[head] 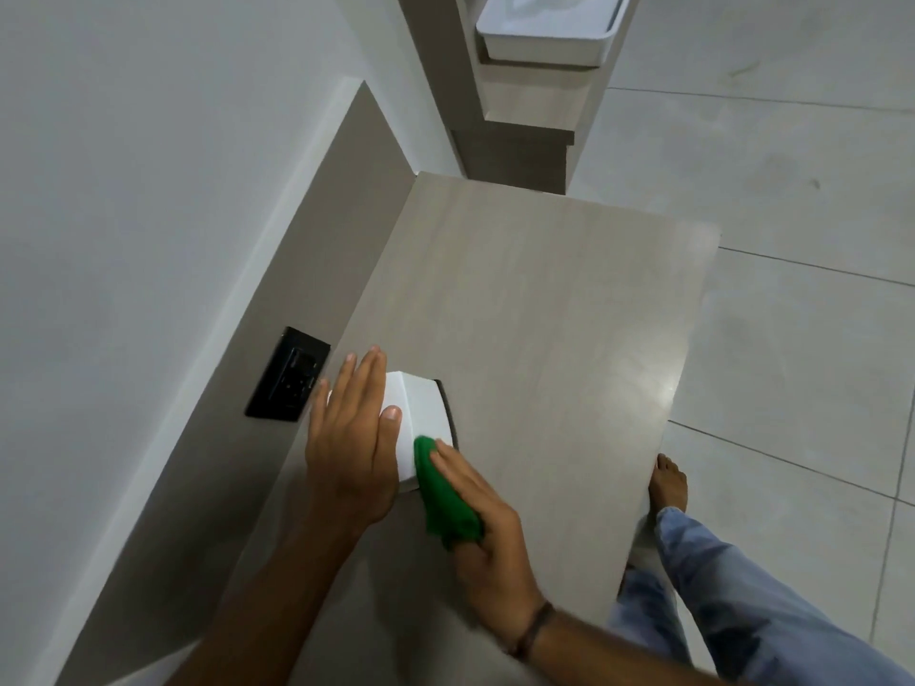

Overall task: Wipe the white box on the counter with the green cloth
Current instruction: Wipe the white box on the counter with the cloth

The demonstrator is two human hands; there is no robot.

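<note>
white box [421,413]: closed, contents hidden, on surface [544,299] | left hand [351,438]: spread flat on box top | right hand [487,532]: pinching green cloth [445,497] against box side

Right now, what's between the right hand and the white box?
The green cloth. In the head view the right hand presses it against the near right side of the white box, while the left hand lies flat on the box's top.

Home: tiled floor [792,165], bare foot [669,482]
</note>
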